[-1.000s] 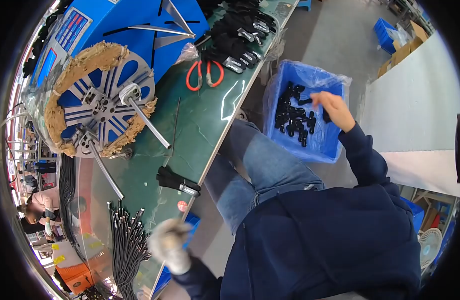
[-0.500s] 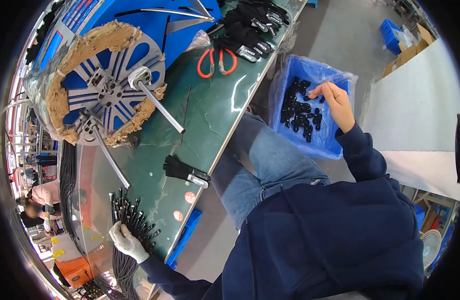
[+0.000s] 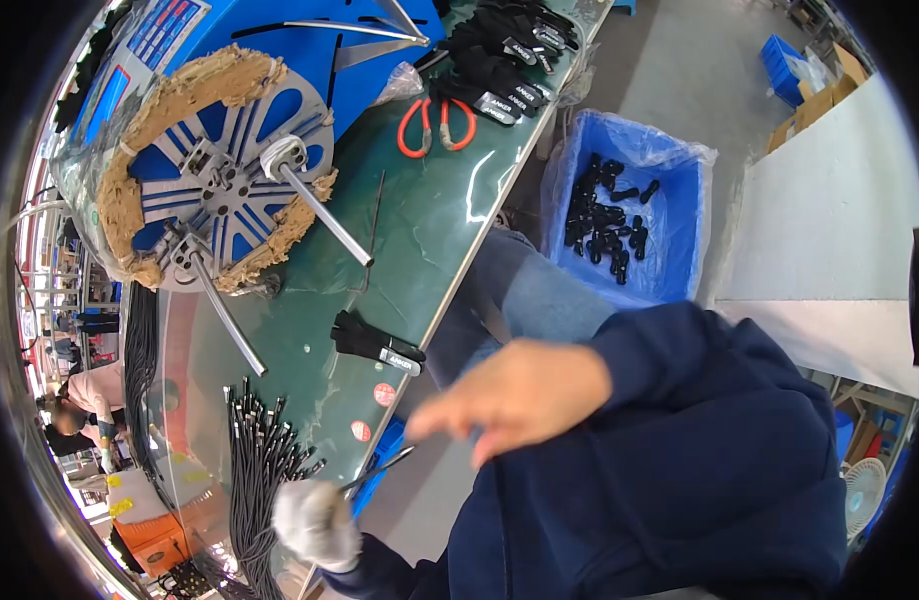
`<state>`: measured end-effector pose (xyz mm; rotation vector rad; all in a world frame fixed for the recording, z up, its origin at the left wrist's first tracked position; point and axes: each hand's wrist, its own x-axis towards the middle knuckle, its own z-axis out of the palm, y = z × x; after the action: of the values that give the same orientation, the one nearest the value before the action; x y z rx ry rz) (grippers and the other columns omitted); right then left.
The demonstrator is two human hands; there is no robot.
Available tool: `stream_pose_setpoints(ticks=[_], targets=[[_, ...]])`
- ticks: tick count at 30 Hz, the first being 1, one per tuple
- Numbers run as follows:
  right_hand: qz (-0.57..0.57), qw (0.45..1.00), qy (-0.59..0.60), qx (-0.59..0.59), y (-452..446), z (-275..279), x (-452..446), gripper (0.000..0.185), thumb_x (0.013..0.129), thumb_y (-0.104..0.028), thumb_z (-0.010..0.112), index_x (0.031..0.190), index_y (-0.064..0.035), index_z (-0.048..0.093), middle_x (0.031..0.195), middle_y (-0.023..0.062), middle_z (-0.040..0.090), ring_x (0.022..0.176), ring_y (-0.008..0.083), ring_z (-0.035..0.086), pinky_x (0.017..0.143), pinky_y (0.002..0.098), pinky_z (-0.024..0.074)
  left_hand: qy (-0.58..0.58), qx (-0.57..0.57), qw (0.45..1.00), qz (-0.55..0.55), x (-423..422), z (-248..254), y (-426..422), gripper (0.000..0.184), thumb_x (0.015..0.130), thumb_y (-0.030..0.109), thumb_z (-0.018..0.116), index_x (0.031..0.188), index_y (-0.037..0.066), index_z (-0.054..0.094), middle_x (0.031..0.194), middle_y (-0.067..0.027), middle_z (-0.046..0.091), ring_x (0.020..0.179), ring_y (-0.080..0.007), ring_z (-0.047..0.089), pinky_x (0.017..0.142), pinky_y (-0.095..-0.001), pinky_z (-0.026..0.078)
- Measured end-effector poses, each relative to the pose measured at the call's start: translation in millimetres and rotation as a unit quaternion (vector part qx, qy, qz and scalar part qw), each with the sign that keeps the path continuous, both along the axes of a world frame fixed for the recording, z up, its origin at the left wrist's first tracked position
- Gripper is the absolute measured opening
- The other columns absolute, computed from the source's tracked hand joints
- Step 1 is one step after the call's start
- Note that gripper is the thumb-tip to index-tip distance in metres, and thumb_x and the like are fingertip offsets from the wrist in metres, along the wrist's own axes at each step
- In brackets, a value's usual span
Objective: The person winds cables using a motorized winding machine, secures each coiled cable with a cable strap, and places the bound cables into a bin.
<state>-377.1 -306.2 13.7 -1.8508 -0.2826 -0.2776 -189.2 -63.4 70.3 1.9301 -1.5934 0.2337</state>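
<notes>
Closest to the camera, the right hand [image 3: 510, 400] hovers in a blur above the front of the dark sweatshirt [image 3: 620, 490], thumb and forefinger apart. Its palm is hidden, and whether its fingertips touch anything is unclear. Just below and to its left in the view, the gloved left hand [image 3: 318, 525] is closed around one black cable [image 3: 380, 468], whose free end sticks out toward the right hand, beyond the bench edge. Beside the glove, a thick bunch of cables [image 3: 255, 470] lies on the green bench [image 3: 325, 270], ends fanned out. Near the bench edge are two round stickers [image 3: 384, 395] and a black bundle [image 3: 378, 343] with an ANKER label. Past the knees, a blue bin [image 3: 685, 240] lined with clear plastic holds small black pieces [image 3: 608, 215]. Farther up the bench are red-handled scissors [image 3: 435, 130], more labelled bundles [image 3: 495, 70] and a blue machine [image 3: 365, 90] carrying a spoked wheel [image 3: 235, 190]. In the background, another person [image 3: 92, 395] leans forward.
</notes>
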Motion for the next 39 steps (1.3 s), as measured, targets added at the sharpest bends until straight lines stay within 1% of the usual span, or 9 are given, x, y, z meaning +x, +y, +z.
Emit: stream_pose_setpoints(ticks=[2,5,13,15,21,25,27,33,39], targets=[[-0.013,0.988,-0.150,0.042,32,-8,18,0.025,0.088,-0.021,0.060,0.108,-0.0069,0.055,0.092,0.0112,0.063,0.080,0.0297,0.062,0.067,0.0400,0.0487,-0.007,0.045,0.998,-0.032,-17,-5,-16,0.012,0.079,0.014,0.067,0.088,0.006,0.064,0.072,-0.0067,0.058,0.060,-0.0203,0.054,0.054,-0.0305,0.042],[-0.063,0.983,-0.170,0.008,42,-21,22,0.025,0.087,-0.017,0.063,0.109,-0.0064,0.056,0.086,0.0052,0.061,0.076,0.0236,0.060,0.064,0.0343,0.0492,0.034,0.058,0.997,-0.047,-30,-14,-20,0.015,0.077,0.018,0.069,0.089,0.009,0.066,0.070,-0.0048,0.059,0.058,-0.0207,0.056,0.051,-0.0317,0.043],[-0.039,0.986,-0.163,0.025,36,-21,8,0.024,0.085,-0.022,0.063,0.103,-0.0066,0.056,0.086,0.0093,0.062,0.079,0.0284,0.061,0.064,0.0385,0.0482,0.062,0.129,0.987,-0.076,-51,-15,-45,0.021,0.070,0.011,0.070,0.090,0.010,0.064,0.069,-0.0054,0.058,0.059,-0.0222,0.057,0.052,-0.0331,0.044],[-0.094,0.985,-0.141,0.016,28,-16,5,0.025,0.085,-0.022,0.063,0.104,-0.0073,0.056,0.088,0.0087,0.062,0.080,0.0282,0.061,0.064,0.0382,0.0482,0.062,0.105,0.990,-0.069,-51,-16,-43,0.016,0.075,0.015,0.069,0.089,0.010,0.063,0.069,-0.0055,0.058,0.058,-0.0229,0.056,0.052,-0.0328,0.043],[-0.040,0.993,-0.094,0.066,34,-24,6,0.033,0.085,-0.024,0.064,0.112,-0.0076,0.055,0.094,0.0084,0.064,0.082,0.0275,0.062,0.065,0.0371,0.0487,0.075,0.022,0.997,0.012,-54,-15,-42,0.013,0.081,0.020,0.066,0.081,0.007,0.062,0.070,-0.0067,0.057,0.059,-0.0207,0.054,0.054,-0.0317,0.041],[0.032,0.996,-0.020,0.080,21,-30,-14,0.030,0.088,-0.023,0.062,0.113,-0.0073,0.056,0.093,0.0091,0.066,0.080,0.0266,0.063,0.066,0.0366,0.0489,0.124,-0.169,0.957,0.199,-44,-11,-45,0.019,0.086,0.020,0.059,0.083,0.001,0.057,0.073,-0.0067,0.051,0.064,-0.0162,0.047,0.058,-0.0275,0.037],[0.018,0.996,-0.027,0.082,20,-37,-21,0.028,0.089,-0.023,0.060,0.112,-0.0074,0.057,0.091,0.0092,0.066,0.078,0.0261,0.064,0.066,0.0364,0.0490,0.079,-0.147,0.973,0.158,-42,-11,-46,0.019,0.087,0.020,0.057,0.085,0.002,0.055,0.075,-0.0097,0.053,0.065,-0.0191,0.049,0.058,-0.0286,0.038],[-0.036,0.990,-0.129,0.042,12,-24,-26,0.027,0.091,-0.025,0.057,0.112,-0.0077,0.059,0.090,0.0085,0.064,0.077,0.0231,0.063,0.062,0.0338,0.0491,0.026,-0.065,0.991,0.113,-45,-4,-62,0.010,0.083,0.011,0.056,0.087,0.002,0.057,0.075,-0.0115,0.054,0.065,-0.0231,0.052,0.058,-0.0316,0.041],[-0.105,0.923,-0.370,-0.030,-7,45,-39,0.029,0.091,-0.021,0.052,0.117,-0.0091,0.057,0.087,0.0045,0.057,0.074,0.0211,0.060,0.059,0.0309,0.0481,0.013,-0.050,0.988,0.144,-47,-7,-60,0.010,0.081,0.006,0.056,0.089,0.001,0.058,0.076,-0.0112,0.055,0.068,-0.0215,0.054,0.061,-0.0319,0.043]])
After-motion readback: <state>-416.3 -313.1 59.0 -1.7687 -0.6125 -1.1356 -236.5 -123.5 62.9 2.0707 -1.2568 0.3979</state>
